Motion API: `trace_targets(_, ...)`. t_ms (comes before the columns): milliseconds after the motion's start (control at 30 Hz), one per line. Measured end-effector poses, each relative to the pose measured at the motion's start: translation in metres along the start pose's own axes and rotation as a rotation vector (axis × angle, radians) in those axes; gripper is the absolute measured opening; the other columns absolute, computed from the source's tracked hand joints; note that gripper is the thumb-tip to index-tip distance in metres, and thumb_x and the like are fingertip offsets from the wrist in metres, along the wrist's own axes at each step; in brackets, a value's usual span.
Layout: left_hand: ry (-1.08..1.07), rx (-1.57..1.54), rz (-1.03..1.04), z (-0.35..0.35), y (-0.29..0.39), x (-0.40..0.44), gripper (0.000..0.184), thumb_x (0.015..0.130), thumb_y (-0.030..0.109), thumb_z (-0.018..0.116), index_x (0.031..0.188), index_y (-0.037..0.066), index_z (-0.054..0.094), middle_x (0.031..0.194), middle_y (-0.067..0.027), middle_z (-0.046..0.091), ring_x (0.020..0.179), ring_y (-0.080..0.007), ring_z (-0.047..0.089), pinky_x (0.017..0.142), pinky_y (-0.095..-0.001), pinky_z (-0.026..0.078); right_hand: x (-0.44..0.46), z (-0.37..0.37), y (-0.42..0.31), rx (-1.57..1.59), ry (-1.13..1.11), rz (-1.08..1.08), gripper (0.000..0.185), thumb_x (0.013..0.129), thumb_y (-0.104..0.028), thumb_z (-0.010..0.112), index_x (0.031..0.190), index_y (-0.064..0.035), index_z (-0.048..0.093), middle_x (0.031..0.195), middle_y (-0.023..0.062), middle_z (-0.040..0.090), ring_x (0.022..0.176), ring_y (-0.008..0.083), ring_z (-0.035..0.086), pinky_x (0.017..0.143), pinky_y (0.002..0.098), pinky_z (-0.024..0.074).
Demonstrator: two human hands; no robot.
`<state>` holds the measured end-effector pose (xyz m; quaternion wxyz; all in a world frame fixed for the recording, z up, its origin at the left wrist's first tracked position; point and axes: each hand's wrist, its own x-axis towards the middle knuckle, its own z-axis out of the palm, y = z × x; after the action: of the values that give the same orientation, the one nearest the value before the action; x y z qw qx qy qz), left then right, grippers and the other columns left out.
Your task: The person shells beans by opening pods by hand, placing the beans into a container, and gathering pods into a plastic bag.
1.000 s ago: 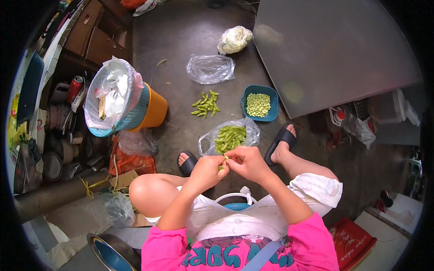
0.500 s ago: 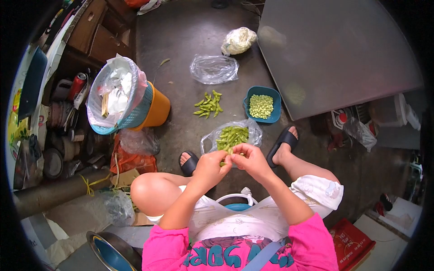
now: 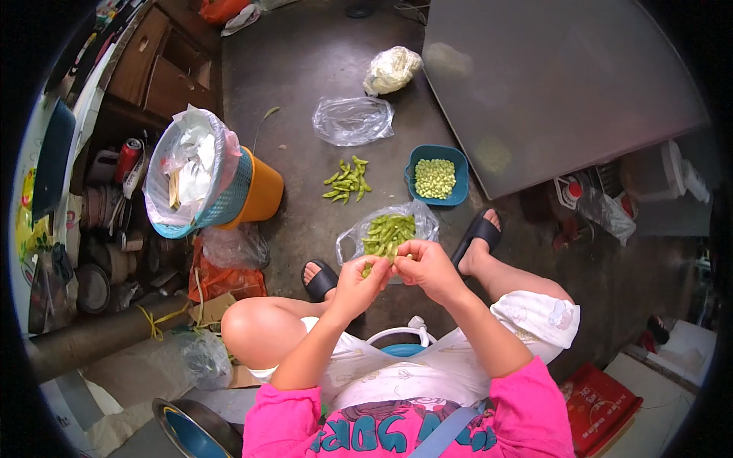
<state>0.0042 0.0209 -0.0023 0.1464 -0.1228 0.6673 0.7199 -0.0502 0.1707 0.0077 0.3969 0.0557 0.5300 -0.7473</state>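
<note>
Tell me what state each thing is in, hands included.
Left hand, closed on a pod
Right hand, fingers curled, hold unclear
Pod bag, open, holding pods
Bowl, uncovered, holding beans
Loose pods, piled on floor
Clear bag, lying on floor
Blue basket, lined, holding white scraps
Sandals, worn

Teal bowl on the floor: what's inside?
The teal bowl holds a heap of shelled green beans. The beans cover most of its bottom, so whatever lies beneath them can't be seen.
</note>
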Motion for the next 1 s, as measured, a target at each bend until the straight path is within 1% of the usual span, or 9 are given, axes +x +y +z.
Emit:
trace_targets(67, -0.024, -0.151, -0.119, 0.002, -0.001, 0.0, 0.027, 0.088, 0.028, 0.048, 0.075, 0.004, 0.054, 0.053, 0.0026, 0.044, 0.041, -0.004, 0.036, 0.038, -0.0168, 0.027, 0.001, -0.002, 0.002, 0.001, 0.006, -0.009, 0.003, 0.075, -0.005, 0.056, 0.075, -0.0031, 0.053, 0.066, 0.0003, 0.054, 0.051, 0.0039, 0.044, 0.045, 0.0171, 0.0349)
trace_targets(167, -0.088, -0.466, -0.194, 0.003, -0.006, -0.001, 0.029, 0.088, 0.031, 0.048, 0.074, 0.006, 0.05, 0.05, 0.0043, 0.038, 0.037, -0.0048, 0.032, 0.035, -0.0183, 0.025, 0.001, -0.003, 0.003, -0.114, 0.017, -0.054, 0.004, 0.073, -0.002, 0.056, 0.076, -0.003, 0.054, 0.066, -0.0002, 0.055, 0.053, 0.0031, 0.045, 0.045, 0.0168, 0.0353)
trace_targets(367, -0.205, -0.834, -0.397, 0.006, 0.001, -0.005, 0.031, 0.089, 0.034, 0.043, 0.07, 0.01, 0.045, 0.047, 0.0057, 0.032, 0.034, -0.0056, 0.029, 0.033, -0.0192, 0.022, 0.002, -0.002, 0.007, -0.179, 0.014, -0.107, 0.006, 0.071, 0.001, 0.055, 0.076, -0.0024, 0.053, 0.067, -0.0003, 0.055, 0.054, 0.0025, 0.045, 0.046, 0.0164, 0.0361)
trace_targets(467, -0.274, -0.98, -0.47, 0.001, -0.003, -0.004, 0.032, 0.09, 0.035, 0.041, 0.069, 0.011, 0.045, 0.047, 0.0061, 0.03, 0.034, -0.0052, 0.029, 0.035, -0.0194, 0.025, 0.002, 0.001, 0.009, -0.113, 0.023, -0.092, 0.007, 0.071, 0.001, 0.054, 0.077, -0.0024, 0.053, 0.067, -0.0001, 0.055, 0.055, 0.0029, 0.046, 0.047, 0.0167, 0.0362)
trace_targets(567, -0.322, -1.012, -0.472, -0.003, -0.007, -0.003, 0.031, 0.09, 0.034, 0.042, 0.069, 0.011, 0.045, 0.045, 0.0068, 0.029, 0.034, -0.0051, 0.028, 0.034, -0.0198, 0.024, 0.001, 0.002, 0.007, -0.077, 0.006, -0.042, 0.003, 0.07, -0.004, 0.056, 0.073, -0.0034, 0.055, 0.064, -0.0018, 0.053, 0.055, 0.0037, 0.045, 0.048, 0.0185, 0.0359)
trace_targets(767, -0.172, -0.727, -0.32, -0.002, -0.003, 0.001, 0.028, 0.087, 0.029, 0.049, 0.068, 0.009, 0.046, 0.046, 0.0064, 0.029, 0.034, -0.0049, 0.028, 0.033, -0.0201, 0.02, 0.003, -0.001, 0.005, 0.153, -0.104, 0.034, 0.007, 0.077, -0.005, 0.051, 0.082, -0.0024, 0.055, 0.066, -0.0006, 0.052, 0.052, 0.0036, 0.042, 0.046, 0.0174, 0.0332)
trace_targets(867, -0.128, -0.702, -0.27, -0.002, -0.003, 0.0, 0.024, 0.087, 0.024, 0.05, 0.068, 0.008, 0.046, 0.048, 0.0055, 0.032, 0.036, -0.0046, 0.028, 0.034, -0.0199, 0.021, 0.004, 0.0, 0.008, 0.196, -0.103, 0.039, 0.008, 0.079, -0.008, 0.051, 0.084, -0.0021, 0.055, 0.068, -0.0006, 0.053, 0.053, 0.0033, 0.043, 0.047, 0.0173, 0.0342)
trace_targets(967, 0.033, -0.423, -0.204, 0.002, -0.007, 0.003, 0.022, 0.086, 0.02, 0.05, 0.069, 0.007, 0.046, 0.051, 0.0045, 0.037, 0.037, -0.0043, 0.03, 0.034, -0.0193, 0.024, 0.002, 0.002, 0.004, 0.242, -0.078, 0.056, 0.01, 0.08, -0.009, 0.052, 0.086, -0.0019, 0.055, 0.068, -0.0002, 0.053, 0.055, 0.0037, 0.045, 0.047, 0.0174, 0.0352)
trace_targets(1000, 0.05, -0.321, -0.16, 0.001, -0.011, 0.003, 0.022, 0.086, 0.02, 0.051, 0.069, 0.006, 0.048, 0.053, 0.0039, 0.04, 0.038, -0.0047, 0.033, 0.035, -0.0195, 0.025, 0.003, 0.001, 0.006, 0.182, -0.086, 0.035, 0.01, 0.081, -0.01, 0.052, 0.086, -0.0019, 0.055, 0.068, 0.0, 0.053, 0.055, 0.0039, 0.045, 0.048, 0.0174, 0.0358)
